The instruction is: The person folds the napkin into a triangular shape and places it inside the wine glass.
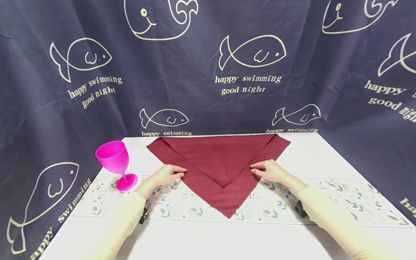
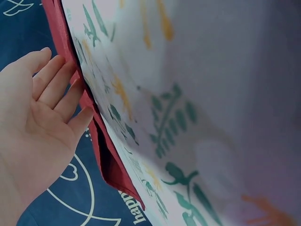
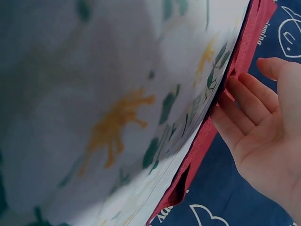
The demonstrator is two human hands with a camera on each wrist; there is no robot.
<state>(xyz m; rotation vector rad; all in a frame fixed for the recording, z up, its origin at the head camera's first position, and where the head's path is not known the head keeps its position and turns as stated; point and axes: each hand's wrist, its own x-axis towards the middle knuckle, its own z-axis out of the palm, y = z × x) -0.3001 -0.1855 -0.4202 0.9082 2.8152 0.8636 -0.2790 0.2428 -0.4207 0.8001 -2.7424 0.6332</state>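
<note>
A dark red cloth napkin lies folded into a triangle, its points aimed toward me. The upper layer ends in a shorter point above the lower one. My left hand rests at the slanted left edge, and its nearly straight fingers touch the cloth in the left wrist view. At the opposite slanted edge is my right hand; the right wrist view has its extended fingers against the red border. Both thumbs stand apart from the fingers, above the cloth.
A bright pink goblet stands upright left of my left hand, near the table's left side. Beneath the napkin runs a leaf-patterned band across the white table. A dark blue curtain with fish drawings hangs behind and at both sides.
</note>
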